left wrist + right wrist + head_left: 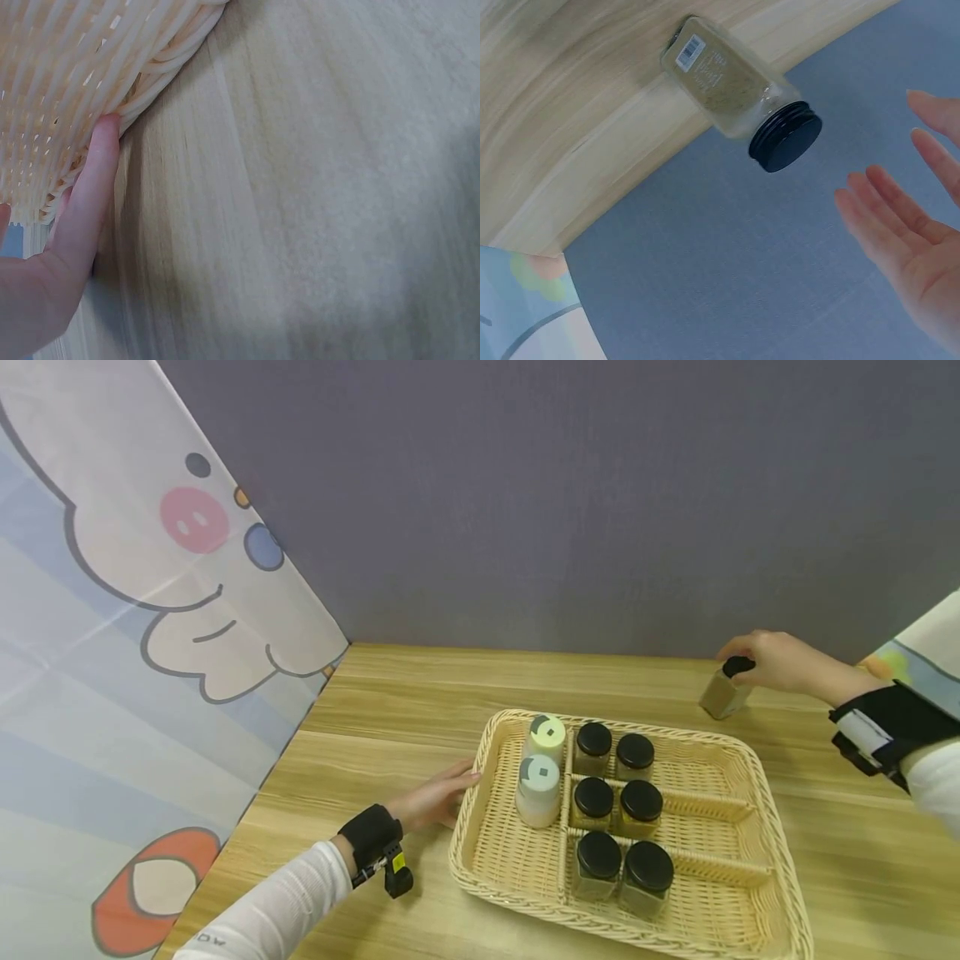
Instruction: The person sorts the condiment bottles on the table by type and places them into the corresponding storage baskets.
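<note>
My left hand (431, 802) touches the outer left side of a pale wicker basket (467, 835). In the left wrist view, its straight fingers (101, 165) lie along the woven wall (45, 90). Far to the right, a spice jar (723, 695) with a black lid stands on the table near the back wall. Beside that lid is my right hand (787, 667). The right wrist view shows the hand (915, 255) with fingers spread, apart from the jar (727, 79), whose clear body holds brownish powder and bears a barcode label.
Inside the basket, two white-topped bottles (538, 789) stand in the left compartment. Several black-lidded jars (641, 802) stand in pairs in three compartments split by wicker dividers (712, 864). A grey wall (570, 527) backs the wooden table (390, 710); a cartoon-printed sheet (90, 693) hangs at left.
</note>
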The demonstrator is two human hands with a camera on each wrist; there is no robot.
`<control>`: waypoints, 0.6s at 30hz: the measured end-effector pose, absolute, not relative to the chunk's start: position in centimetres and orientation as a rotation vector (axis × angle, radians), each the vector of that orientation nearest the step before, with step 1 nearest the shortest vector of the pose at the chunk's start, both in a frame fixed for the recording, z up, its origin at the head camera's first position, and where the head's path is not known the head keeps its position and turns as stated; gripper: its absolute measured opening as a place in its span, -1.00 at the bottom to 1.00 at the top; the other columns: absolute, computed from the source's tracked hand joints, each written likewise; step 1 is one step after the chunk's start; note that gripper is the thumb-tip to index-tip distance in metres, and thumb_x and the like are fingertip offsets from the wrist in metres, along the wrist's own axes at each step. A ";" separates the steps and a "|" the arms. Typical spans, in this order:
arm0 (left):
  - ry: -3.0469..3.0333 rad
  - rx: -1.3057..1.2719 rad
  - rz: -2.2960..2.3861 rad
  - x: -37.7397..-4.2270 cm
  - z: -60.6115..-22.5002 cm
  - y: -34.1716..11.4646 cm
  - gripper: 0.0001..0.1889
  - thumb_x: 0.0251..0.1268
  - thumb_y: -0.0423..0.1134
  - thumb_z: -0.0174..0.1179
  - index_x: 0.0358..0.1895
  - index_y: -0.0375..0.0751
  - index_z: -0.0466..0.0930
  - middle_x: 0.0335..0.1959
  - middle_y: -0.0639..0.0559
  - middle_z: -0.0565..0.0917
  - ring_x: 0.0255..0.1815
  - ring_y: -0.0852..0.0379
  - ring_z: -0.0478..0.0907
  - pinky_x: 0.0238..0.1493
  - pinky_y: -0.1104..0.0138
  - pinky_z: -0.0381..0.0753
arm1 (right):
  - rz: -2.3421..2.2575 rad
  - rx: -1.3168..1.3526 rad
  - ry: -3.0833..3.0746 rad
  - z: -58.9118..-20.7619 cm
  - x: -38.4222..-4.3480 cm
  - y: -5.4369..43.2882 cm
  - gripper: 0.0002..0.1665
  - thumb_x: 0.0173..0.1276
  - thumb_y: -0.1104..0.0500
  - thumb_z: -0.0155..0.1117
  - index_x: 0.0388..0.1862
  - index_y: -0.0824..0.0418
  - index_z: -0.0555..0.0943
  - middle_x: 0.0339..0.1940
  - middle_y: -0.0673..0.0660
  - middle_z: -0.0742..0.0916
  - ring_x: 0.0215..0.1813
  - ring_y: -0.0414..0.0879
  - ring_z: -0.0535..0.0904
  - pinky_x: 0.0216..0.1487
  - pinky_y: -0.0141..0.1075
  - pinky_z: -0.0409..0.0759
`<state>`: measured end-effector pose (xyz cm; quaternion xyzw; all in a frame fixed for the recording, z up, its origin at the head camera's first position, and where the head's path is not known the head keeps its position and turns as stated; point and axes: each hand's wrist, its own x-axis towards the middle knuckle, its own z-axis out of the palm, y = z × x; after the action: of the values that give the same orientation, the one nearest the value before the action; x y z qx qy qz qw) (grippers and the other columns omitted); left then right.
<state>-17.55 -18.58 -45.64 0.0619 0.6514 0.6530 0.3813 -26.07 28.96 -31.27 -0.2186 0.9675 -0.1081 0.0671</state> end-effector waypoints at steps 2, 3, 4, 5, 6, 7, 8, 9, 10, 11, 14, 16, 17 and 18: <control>1.655 0.158 1.669 -17.6 -45.7 -18.5 -0.38 0.35 0.00 -0.17 0.39 0.03 -0.17 0.27 -0.26 0.21 0.19 -0.21 0.26 -0.06 -0.09 0.43 | -0.325 -0.634 2.916 -31.3 -26.2 29.3 -0.55 0.07 0.29 0.27 -0.04 0.45 0.47 -0.11 0.52 0.52 -0.10 0.37 0.43 -0.26 0.02 0.48; 1.651 0.157 1.670 -17.6 -45.7 -18.5 -0.38 0.35 0.00 -0.17 0.39 0.03 -0.18 0.27 -0.26 0.21 0.19 -0.21 0.26 -0.06 -0.09 0.42 | -0.322 -0.630 2.920 -31.4 -26.3 29.4 -0.55 0.07 0.29 0.27 -0.05 0.45 0.47 -0.12 0.53 0.52 -0.10 0.39 0.42 -0.26 0.03 0.47; 1.650 0.157 1.669 -17.6 -45.8 -18.5 -0.38 0.35 0.00 -0.17 0.39 0.03 -0.18 0.27 -0.26 0.22 0.19 -0.21 0.26 -0.06 -0.09 0.42 | -0.317 -0.623 2.924 -31.4 -26.4 29.6 -0.56 0.07 0.29 0.27 -0.06 0.45 0.47 -0.13 0.53 0.52 -0.10 0.40 0.42 -0.26 0.05 0.46; 1.650 0.159 1.668 -17.6 -45.8 -18.5 -0.37 0.35 0.01 -0.17 0.40 0.03 -0.19 0.27 -0.26 0.21 0.19 -0.20 0.26 -0.06 -0.09 0.42 | -0.310 -0.620 2.933 -31.5 -26.5 29.7 -0.56 0.06 0.29 0.27 -0.07 0.45 0.48 -0.15 0.53 0.53 -0.11 0.39 0.42 -0.25 0.05 0.46; 1.651 0.160 1.667 -17.6 -45.7 -18.5 -0.37 0.35 0.01 -0.17 0.40 0.04 -0.19 0.27 -0.26 0.21 0.19 -0.21 0.25 -0.06 -0.09 0.42 | -0.305 -0.616 2.941 -31.5 -26.5 29.8 -0.57 0.05 0.29 0.27 -0.08 0.45 0.48 -0.17 0.52 0.54 -0.12 0.39 0.43 -0.26 0.05 0.46; 1.654 0.157 1.665 -17.6 -45.7 -18.5 -0.37 0.34 0.01 -0.16 0.40 0.04 -0.19 0.27 -0.26 0.21 0.19 -0.21 0.25 -0.06 -0.09 0.42 | -0.300 -0.611 2.947 -31.6 -26.6 29.8 -0.58 0.05 0.29 0.27 -0.08 0.44 0.49 -0.18 0.51 0.54 -0.13 0.38 0.43 -0.27 0.05 0.45; 1.658 0.158 1.664 -17.6 -45.7 -18.5 -0.37 0.34 0.02 -0.16 0.39 0.03 -0.19 0.27 -0.26 0.21 0.19 -0.21 0.25 -0.06 -0.09 0.42 | -0.298 -0.602 2.949 -31.6 -26.7 29.9 -0.57 0.05 0.28 0.27 -0.08 0.44 0.49 -0.19 0.49 0.55 -0.14 0.36 0.44 -0.28 0.05 0.45; 1.660 0.161 1.663 -17.6 -45.7 -18.5 -0.36 0.34 0.02 -0.16 0.39 0.03 -0.19 0.27 -0.27 0.21 0.19 -0.21 0.25 -0.06 -0.09 0.42 | -0.292 -0.598 2.949 -31.6 -26.8 30.0 -0.57 0.05 0.28 0.27 -0.08 0.44 0.48 -0.21 0.48 0.55 -0.15 0.35 0.44 -0.29 0.04 0.45; 1.659 0.162 1.662 -17.6 -45.7 -18.5 -0.36 0.34 0.03 -0.16 0.39 0.03 -0.19 0.27 -0.27 0.21 0.19 -0.21 0.25 -0.06 -0.09 0.42 | -0.289 -0.586 2.949 -31.6 -26.8 30.0 -0.56 0.06 0.27 0.27 -0.07 0.45 0.48 -0.21 0.48 0.55 -0.16 0.34 0.45 -0.30 0.03 0.45; 1.657 0.163 1.664 -17.6 -45.7 -18.5 -0.36 0.33 0.03 -0.15 0.39 0.03 -0.19 0.27 -0.27 0.21 0.19 -0.21 0.26 -0.06 -0.09 0.42 | -0.288 -0.576 2.945 -31.7 -26.9 30.1 -0.55 0.06 0.26 0.27 -0.07 0.45 0.47 -0.22 0.47 0.54 -0.18 0.32 0.45 -0.31 0.02 0.44; 1.646 0.191 1.663 -17.7 -45.8 -18.6 -0.34 0.33 0.05 -0.15 0.40 0.02 -0.20 0.26 -0.27 0.22 0.17 -0.20 0.28 -0.07 -0.09 0.43 | -0.287 -0.548 2.936 -31.9 -27.2 30.3 -0.52 0.07 0.24 0.28 -0.05 0.47 0.45 -0.23 0.48 0.52 -0.21 0.29 0.45 -0.35 0.00 0.44; 1.643 0.223 1.655 -17.8 -45.9 -18.7 -0.33 0.33 0.06 -0.17 0.40 0.01 -0.22 0.26 -0.26 0.23 0.16 -0.18 0.30 -0.08 -0.09 0.43 | -0.299 -0.531 2.938 -32.1 -27.3 30.5 -0.51 0.07 0.24 0.28 -0.04 0.47 0.44 -0.23 0.49 0.51 -0.20 0.30 0.45 -0.34 0.00 0.44; 1.642 0.230 1.655 -17.8 -46.0 -18.7 -0.33 0.33 0.06 -0.17 0.40 0.01 -0.22 0.25 -0.25 0.24 0.15 -0.17 0.32 -0.08 -0.09 0.44 | -0.307 -0.528 2.939 -32.2 -27.4 30.6 -0.51 0.07 0.24 0.28 -0.04 0.48 0.44 -0.22 0.50 0.51 -0.20 0.31 0.44 -0.34 0.01 0.44; 1.642 0.237 1.654 -17.8 -46.0 -18.7 -0.33 0.33 0.07 -0.17 0.40 0.01 -0.22 0.25 -0.25 0.24 0.14 -0.16 0.33 -0.08 -0.08 0.44 | -0.318 -0.526 2.941 -32.3 -27.5 30.6 -0.50 0.07 0.24 0.28 -0.04 0.48 0.44 -0.21 0.52 0.51 -0.18 0.33 0.44 -0.32 0.03 0.44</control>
<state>-17.82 -18.72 -45.97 0.0930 0.6459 0.6503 0.3889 -27.48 30.61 -32.35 -0.1746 0.9766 -0.1055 0.0683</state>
